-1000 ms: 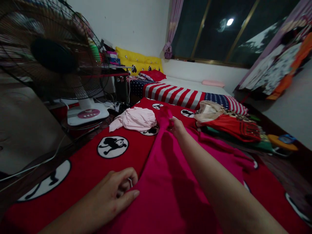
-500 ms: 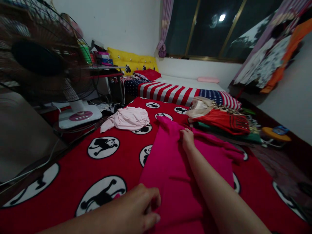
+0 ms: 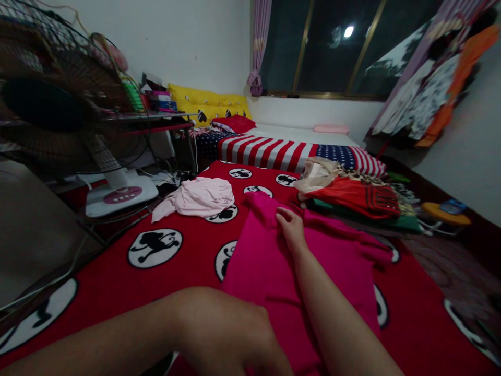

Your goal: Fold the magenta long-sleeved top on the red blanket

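A magenta garment (image 3: 250, 261), apparently a top with sleeves, lies spread on the red blanket. My right hand (image 3: 290, 227) reaches to its far part, near the neckline. Its fingers look slightly apart and touch the cloth, with no clear grip on it. Closer to me, my left hand (image 3: 235, 329) is bent downward over the garment's near left part. The bottom of the picture cuts off its fingertips, so its hold on the cloth is hidden. A crumpled pale pink garment (image 3: 205, 196) rests beyond, to the left.
The red blanket (image 3: 105, 297) carries white circles with black figures. A pile of folded clothes (image 3: 360, 196) lies at the far right. On the left stands a fan (image 3: 121, 193) beside a cluttered table (image 3: 172, 125). Behind is a bed (image 3: 270, 149); a small stool (image 3: 446, 213) stands right.
My left hand has moved right and toward me, its fingers now bent downward. My right hand has shifted slightly left over the garment, its fingers looking looser. The view has turned a little.
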A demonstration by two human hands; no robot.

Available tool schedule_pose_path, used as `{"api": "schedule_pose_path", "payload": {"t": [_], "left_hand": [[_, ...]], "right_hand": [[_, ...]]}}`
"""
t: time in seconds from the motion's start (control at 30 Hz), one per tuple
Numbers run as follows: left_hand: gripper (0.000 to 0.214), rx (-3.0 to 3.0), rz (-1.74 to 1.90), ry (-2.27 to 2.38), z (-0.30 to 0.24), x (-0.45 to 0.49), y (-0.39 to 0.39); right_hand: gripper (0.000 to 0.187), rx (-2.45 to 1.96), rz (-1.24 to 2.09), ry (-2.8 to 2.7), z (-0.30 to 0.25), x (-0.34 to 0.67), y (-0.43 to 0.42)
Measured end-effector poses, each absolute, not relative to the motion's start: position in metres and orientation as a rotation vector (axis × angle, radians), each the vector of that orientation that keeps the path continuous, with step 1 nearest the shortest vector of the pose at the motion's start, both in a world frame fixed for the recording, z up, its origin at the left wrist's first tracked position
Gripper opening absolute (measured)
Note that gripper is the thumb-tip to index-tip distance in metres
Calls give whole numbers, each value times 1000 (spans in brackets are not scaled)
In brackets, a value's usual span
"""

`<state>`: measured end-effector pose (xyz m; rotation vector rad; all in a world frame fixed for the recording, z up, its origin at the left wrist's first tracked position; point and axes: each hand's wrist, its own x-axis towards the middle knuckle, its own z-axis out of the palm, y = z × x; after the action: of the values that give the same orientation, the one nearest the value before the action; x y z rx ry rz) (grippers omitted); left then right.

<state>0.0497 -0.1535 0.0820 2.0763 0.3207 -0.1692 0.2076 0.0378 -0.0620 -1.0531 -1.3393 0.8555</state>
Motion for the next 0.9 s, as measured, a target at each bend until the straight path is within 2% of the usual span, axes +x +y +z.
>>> {"api": "schedule_pose_path", "payload": {"t": [0.07, 0.13, 0.2, 0.27, 0.4, 0.67, 0.8, 0.9], "left_hand": [[29, 2136, 204, 505, 68, 56, -131], [28, 2201, 700, 950, 44, 58, -102], [39, 2234, 995, 1411, 15, 58, -75], [51, 2267, 920, 1607, -11, 56, -56], [66, 2470, 661, 1638, -37, 56, -51], [66, 2596, 532, 1695, -40, 62, -61], [63, 2577, 499, 1723, -44, 61, -61], [59, 2579, 511, 1725, -50, 62, -60]], "right_hand": [[53, -1079, 803, -1351, -61, 207, 37], [60, -1103, 736, -1382, -59, 206, 35], [61, -1101, 635, -1426, -57, 205, 33], [58, -1082, 474, -1463, -55, 204, 30], [58, -1201, 184, -1471, -51, 202, 19], [64, -1818, 150, -1418, -41, 202, 0], [62, -1845, 40, -1435, -42, 203, -1], [57, -1698, -131, -1388, -40, 204, -3]]}}
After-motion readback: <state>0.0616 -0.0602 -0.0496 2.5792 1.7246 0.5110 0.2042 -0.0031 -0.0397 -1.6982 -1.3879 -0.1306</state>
